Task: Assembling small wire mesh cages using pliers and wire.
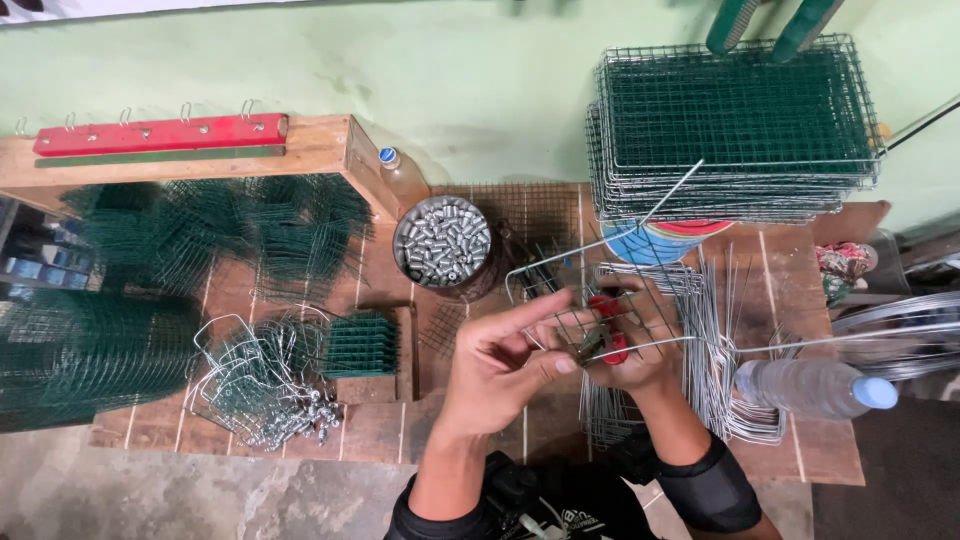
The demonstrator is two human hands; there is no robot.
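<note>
Left hand (500,355) pinches the bent wire frame (600,290) over the bench; right hand (630,350) squeezes red-handled pliers (605,335) on it — looks light, springy, pokey; grab near the bends.

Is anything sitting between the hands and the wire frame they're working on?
Nothing visible does. The left hand already touches the wire frame, and the right hand holds red-handled pliers against it. The tin of metal sleeves stands behind, apart.

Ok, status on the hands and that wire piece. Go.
Left hand pinching wire frame. Right hand gripping red-handled pliers on it. Wire bundle close alongside.
</note>
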